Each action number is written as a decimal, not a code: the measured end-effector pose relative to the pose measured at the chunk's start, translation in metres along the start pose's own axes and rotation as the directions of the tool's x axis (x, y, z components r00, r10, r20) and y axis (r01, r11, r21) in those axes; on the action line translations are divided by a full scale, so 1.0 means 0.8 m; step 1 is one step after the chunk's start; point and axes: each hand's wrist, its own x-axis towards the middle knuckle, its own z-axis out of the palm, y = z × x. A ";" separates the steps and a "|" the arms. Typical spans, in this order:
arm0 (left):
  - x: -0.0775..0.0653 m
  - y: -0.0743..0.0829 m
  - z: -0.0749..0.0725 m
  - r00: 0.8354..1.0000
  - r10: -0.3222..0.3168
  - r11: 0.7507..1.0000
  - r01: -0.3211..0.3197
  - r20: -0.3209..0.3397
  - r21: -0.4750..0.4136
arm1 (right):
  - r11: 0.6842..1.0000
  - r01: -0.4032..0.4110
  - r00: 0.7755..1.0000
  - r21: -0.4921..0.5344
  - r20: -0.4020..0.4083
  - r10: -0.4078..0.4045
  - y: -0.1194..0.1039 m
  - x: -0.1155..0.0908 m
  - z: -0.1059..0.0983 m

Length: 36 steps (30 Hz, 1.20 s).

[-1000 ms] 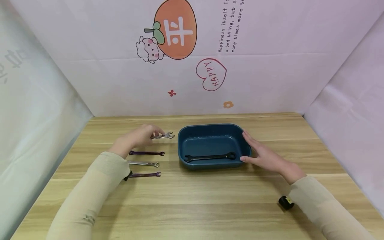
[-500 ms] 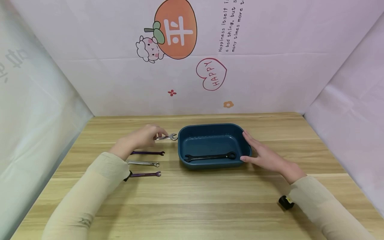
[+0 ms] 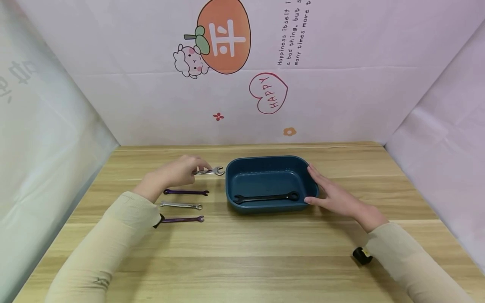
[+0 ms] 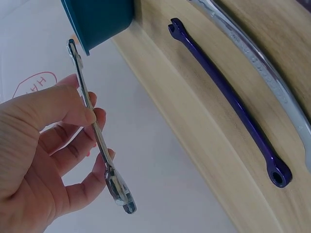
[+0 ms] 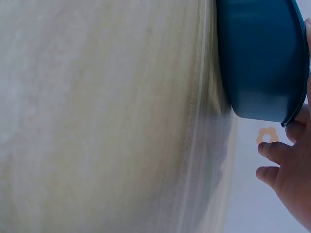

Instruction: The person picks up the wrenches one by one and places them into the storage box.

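Observation:
In the head view my left hand (image 3: 184,170) pinches a silver wrench (image 3: 212,171) between thumb and fingers. The wrench is above the table, its open end close to the left rim of a dark blue bin (image 3: 273,208). The left wrist view shows the same silver wrench (image 4: 99,136) along its length, its other end free below the fingers. My right hand (image 3: 337,200) rests against the bin's right end, thumb and fingers spread at the rim. Inside the bin, along its near side, lies a black wrench (image 3: 265,198).
Left of the bin lie a purple wrench (image 3: 185,192), another silver wrench (image 3: 182,205) and a second purple wrench (image 3: 183,219), roughly parallel. The left forearm passes close to their left ends. A printed white cloth (image 3: 329,105) stands behind the wooden table (image 3: 257,261).
My left hand has moved slightly right with the silver wrench, bringing its open end nearer the bin's left rim. The right hand and the bin look unmoved.

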 end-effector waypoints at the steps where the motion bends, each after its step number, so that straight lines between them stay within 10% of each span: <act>1: 0.000 0.001 0.000 1.000 0.003 1.000 -0.003 0.003 0.003 | 1.000 0.000 1.000 0.000 0.001 0.000 0.000 0.000 0.000; 36: 0.041 0.058 0.004 0.999 0.042 0.999 -0.042 0.031 0.024 | 1.000 0.002 1.000 -0.011 0.004 -0.002 -0.002 0.000 -0.001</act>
